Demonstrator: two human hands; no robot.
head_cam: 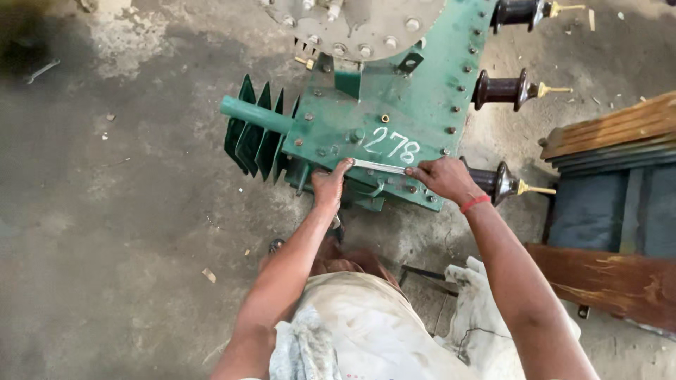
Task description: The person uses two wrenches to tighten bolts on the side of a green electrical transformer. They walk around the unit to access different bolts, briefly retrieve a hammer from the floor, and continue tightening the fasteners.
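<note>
View from above of a person bending over a green metal transformer tank (pixel 394 105) that sits on a stained concrete floor (pixel 120 211). Both bare arms reach forward from the bottom of the picture to the tank's near edge. The left hand (pixel 329 184) is at the tank's near left corner, forearm nearly straight, wrist bent a little down, thumb and forefinger pinched on the left end of a thin, flat, pale metal strip (pixel 379 167). The right hand (pixel 440 177) lies palm down on the tank's near edge, fingers curled together and pressing the strip's right end; a red band circles that wrist. The strip lies flat along the tank's near rim, stretched between the two hands, just below white painted figures.

On the tank's left side stand dark green cooling fins (pixel 255 134) with a green pipe (pixel 253 115) jutting out over them. Along the tank's right side three dark brown ribbed insulators (pixel 503 89) stick out, each tipped with a brass stud. A round grey bolted cover (pixel 355 24) sits on the tank's far end. Right of the tank lie stacked wooden planks (pixel 609 130).
</note>
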